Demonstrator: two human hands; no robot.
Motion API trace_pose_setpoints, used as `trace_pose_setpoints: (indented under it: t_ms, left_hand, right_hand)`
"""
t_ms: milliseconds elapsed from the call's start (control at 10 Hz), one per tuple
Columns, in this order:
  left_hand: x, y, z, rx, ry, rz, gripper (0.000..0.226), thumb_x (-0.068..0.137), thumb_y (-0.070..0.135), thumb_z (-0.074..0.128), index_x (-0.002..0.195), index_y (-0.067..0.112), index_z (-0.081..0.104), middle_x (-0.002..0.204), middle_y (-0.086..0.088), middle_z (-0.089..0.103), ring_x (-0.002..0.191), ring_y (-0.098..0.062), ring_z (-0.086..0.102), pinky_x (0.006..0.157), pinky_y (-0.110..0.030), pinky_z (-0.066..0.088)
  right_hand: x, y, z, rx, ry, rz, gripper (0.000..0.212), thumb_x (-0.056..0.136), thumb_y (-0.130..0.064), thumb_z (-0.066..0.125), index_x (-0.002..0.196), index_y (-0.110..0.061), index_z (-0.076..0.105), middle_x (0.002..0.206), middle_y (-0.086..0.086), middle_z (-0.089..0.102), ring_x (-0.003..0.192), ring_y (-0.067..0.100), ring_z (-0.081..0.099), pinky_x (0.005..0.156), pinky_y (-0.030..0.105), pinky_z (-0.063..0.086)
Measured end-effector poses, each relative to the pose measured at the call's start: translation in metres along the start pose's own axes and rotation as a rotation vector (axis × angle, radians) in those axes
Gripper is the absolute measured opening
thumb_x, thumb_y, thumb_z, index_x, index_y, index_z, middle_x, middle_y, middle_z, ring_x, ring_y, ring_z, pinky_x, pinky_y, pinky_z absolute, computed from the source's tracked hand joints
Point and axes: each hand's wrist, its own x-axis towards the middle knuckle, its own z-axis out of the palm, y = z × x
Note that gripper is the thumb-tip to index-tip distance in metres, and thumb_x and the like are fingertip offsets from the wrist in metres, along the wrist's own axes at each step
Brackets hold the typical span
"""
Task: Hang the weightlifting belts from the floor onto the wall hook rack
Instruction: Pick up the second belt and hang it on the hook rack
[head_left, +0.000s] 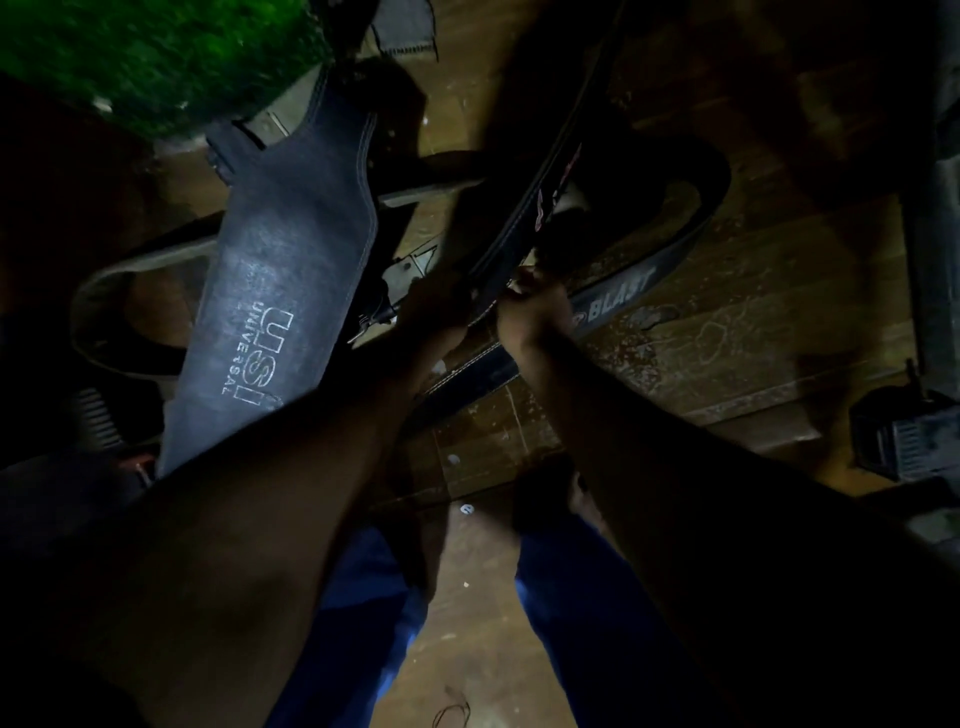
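From the head camera, looking straight down in poor light: several weightlifting belts lie tangled on a worn wooden floor (727, 322). The person leans over them with both arms reaching down. The left hand (434, 312) and the right hand (535, 306) have their fingers curled round the same dark stitched belt (524, 218), the one with red lettering, which rises up and away from the hands towards the top of the view. A broad black belt marked USI Universal (270, 291) lies just left of the left forearm, across a grey-edged belt (104, 291) looped on the floor. A belt marked Blast (623, 296) curves along the floor beside the right hand. Green turf (156, 57) shows at top left. No hook rack is in sight.

To lift cleanly, I'd judge the held belt should be drawn up slowly (it seems to cross over the Blast belt) so the neighbours don't drag along. Finding the buckle end before turning to the wall would likely make the hanging easier.
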Motion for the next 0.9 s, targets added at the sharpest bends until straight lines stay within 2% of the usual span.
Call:
trace_pose_setpoints:
  t_ms: [100,200,300,400,500,600,700,800,900]
  left_hand:
    - [-0.037,0.015,-0.057,-0.187,-0.039,-0.019,0.041,0.103,0.031,0.047,0.129,0.002,0.057,0.130,-0.021,0.060,0.122,-0.034,0.056,0.093,-0.030,0.038]
    - [-0.063,0.020,-0.110,-0.397,-0.038,-0.044,0.050,0.092,0.033,0.050,0.117,-0.009,0.061,0.122,-0.028,0.063,0.117,-0.036,0.059,0.092,-0.028,0.039]
    - [-0.088,0.033,-0.168,-0.620,-0.024,-0.060,0.041,0.093,0.024,0.058,0.106,-0.014,0.062,0.106,-0.027,0.067,0.104,-0.034,0.064,0.086,-0.034,0.049]
    - [-0.107,0.049,-0.222,-0.835,-0.010,-0.083,0.051,0.085,0.038,0.063,0.105,-0.009,0.063,0.103,-0.026,0.069,0.096,-0.028,0.064,0.088,-0.042,0.053]
    - [-0.130,0.072,-0.280,-0.958,-0.016,-0.090,0.037,0.096,0.018,0.058,0.119,-0.011,0.059,0.093,-0.014,0.069,0.082,-0.022,0.066,0.080,-0.033,0.052]
    - [-0.156,0.084,-0.333,-1.028,0.023,-0.106,0.038,0.098,0.013,0.057,0.122,-0.016,0.057,0.087,-0.012,0.072,0.076,-0.019,0.068,0.077,-0.032,0.052]
    - [-0.194,0.097,-0.391,-1.087,0.083,-0.125,0.028,0.097,0.015,0.060,0.106,-0.011,0.065,0.084,-0.013,0.074,0.072,-0.020,0.070,0.072,-0.027,0.054]
    - [-0.239,0.114,-0.445,-1.054,0.146,-0.118,0.023,0.097,0.018,0.061,0.102,-0.003,0.067,0.073,-0.003,0.071,0.054,-0.007,0.065,0.059,-0.021,0.051]
    - [-0.282,0.122,-0.490,-0.994,0.122,-0.157,0.026,0.094,0.022,0.065,0.102,-0.003,0.068,0.092,-0.013,0.069,0.044,-0.005,0.062,0.043,-0.013,0.046]
  right_hand:
    - [-0.027,-0.011,-0.004,0.041,0.064,-0.019,0.035,0.093,-0.012,0.062,0.128,-0.012,0.059,0.128,0.007,0.066,0.116,0.023,0.062,0.089,0.025,0.047]
    - [-0.058,-0.036,-0.009,0.120,0.149,-0.093,0.032,0.092,-0.009,0.057,0.123,-0.007,0.063,0.123,0.015,0.068,0.113,0.031,0.065,0.094,0.039,0.053]
    - [-0.096,-0.069,-0.013,0.149,0.091,-0.108,0.031,0.094,-0.011,0.054,0.125,-0.012,0.060,0.121,0.012,0.068,0.113,0.030,0.064,0.094,0.040,0.053]
    - [-0.139,-0.112,-0.024,0.384,-0.022,-0.104,0.037,0.098,-0.008,0.052,0.134,-0.014,0.050,0.118,0.007,0.066,0.110,0.025,0.065,0.087,0.032,0.056]
    - [-0.175,-0.160,-0.041,0.557,-0.018,-0.099,0.035,0.102,-0.002,0.044,0.135,-0.008,0.049,0.121,0.012,0.062,0.103,0.022,0.063,0.081,0.027,0.057]
    - [-0.211,-0.204,-0.056,0.436,0.057,-0.182,0.038,0.089,-0.009,0.058,0.127,-0.012,0.060,0.128,0.018,0.061,0.109,0.031,0.065,0.092,0.048,0.057]
    - [-0.258,-0.248,-0.077,0.393,0.064,-0.279,0.027,0.091,-0.008,0.061,0.116,-0.010,0.069,0.111,0.009,0.070,0.095,0.023,0.069,0.080,0.037,0.061]
    - [-0.303,-0.283,-0.092,0.408,0.039,-0.360,0.019,0.094,-0.006,0.060,0.109,-0.004,0.072,0.104,0.013,0.071,0.089,0.022,0.068,0.075,0.033,0.059]
    - [-0.352,-0.310,-0.095,0.457,0.039,-0.394,0.017,0.094,-0.001,0.058,0.105,-0.003,0.072,0.115,0.022,0.070,0.104,0.032,0.066,0.092,0.044,0.055]
